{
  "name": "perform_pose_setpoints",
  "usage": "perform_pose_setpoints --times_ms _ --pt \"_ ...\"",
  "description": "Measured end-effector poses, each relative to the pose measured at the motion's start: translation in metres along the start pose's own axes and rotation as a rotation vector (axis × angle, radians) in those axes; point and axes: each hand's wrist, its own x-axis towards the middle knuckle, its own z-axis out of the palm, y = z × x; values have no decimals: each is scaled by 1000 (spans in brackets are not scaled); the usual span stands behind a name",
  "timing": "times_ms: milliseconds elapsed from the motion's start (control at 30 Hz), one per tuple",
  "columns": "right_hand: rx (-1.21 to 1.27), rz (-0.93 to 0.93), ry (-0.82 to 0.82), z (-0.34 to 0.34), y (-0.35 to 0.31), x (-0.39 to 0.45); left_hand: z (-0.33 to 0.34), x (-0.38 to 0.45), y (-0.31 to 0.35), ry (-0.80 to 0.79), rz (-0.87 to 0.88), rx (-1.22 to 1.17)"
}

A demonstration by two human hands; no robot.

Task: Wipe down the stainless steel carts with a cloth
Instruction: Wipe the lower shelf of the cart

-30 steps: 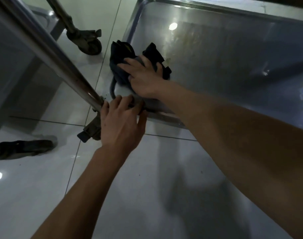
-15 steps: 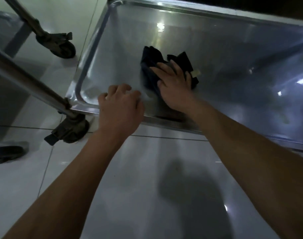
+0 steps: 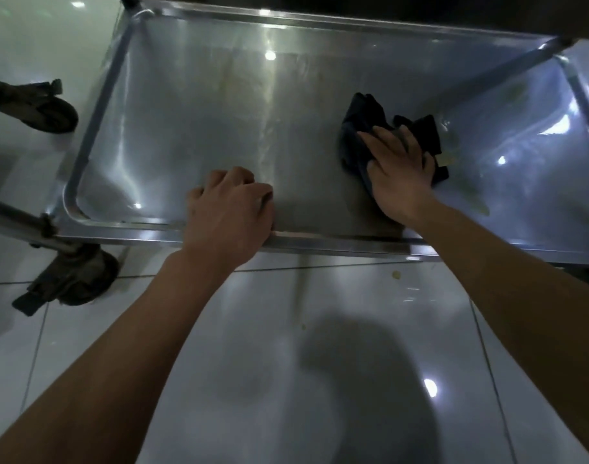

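The low shelf of a stainless steel cart (image 3: 192, 128) fills the upper part of the head view, with a raised rim all round. A crumpled dark cloth (image 3: 360, 128) lies on the shelf right of centre. My right hand (image 3: 398, 172) presses flat on the cloth, fingers spread over it. My left hand (image 3: 231, 209) rests on the shelf's near rim, fingers curled over the edge. Pale smears and a small scrap show on the steel to the right of the cloth.
Two dark caster wheels stand at the left: one (image 3: 48, 115) further back, one (image 3: 75, 279) under the near corner post (image 3: 15, 216). Glossy white floor tiles (image 3: 319, 363) lie below. A dark upper shelf edge (image 3: 420, 11) crosses the top.
My right hand has slid the cloth rightward along the shelf, away from the left corner. My left hand stays on the near rim. The view has shifted right.
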Motion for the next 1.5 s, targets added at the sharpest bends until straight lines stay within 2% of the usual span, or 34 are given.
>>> perform_pose_setpoints --times_ms 167,400,533,733,867,1000,1067,1333,1400,1500 --pt "-42 -30 13 5 -32 -1 -10 -12 -44 57 -36 -4" --pt "-14 -156 -34 38 -123 23 -28 -31 -116 119 -178 111" --pt "-15 -269 -106 57 -181 45 -29 -38 -121 76 -145 50" --pt "14 -456 -277 75 -279 73 -26 -40 -121 8 -130 105" --pt "10 -562 -343 81 -314 72 -27 -41 -120 6 -120 113" --pt "40 -593 -343 77 -298 72 -26 -42 -119 -6 -131 91" --pt "85 -548 -309 74 -274 67 -24 -43 -118 -5 -147 68" --pt "76 -393 -203 41 -126 35 -18 -39 -93 30 -215 78" --pt "49 -368 -185 30 -91 27 -14 -37 -66 1 -160 90" --pt "17 -307 -176 16 -43 11 -8 -30 -14 -103 60 171"
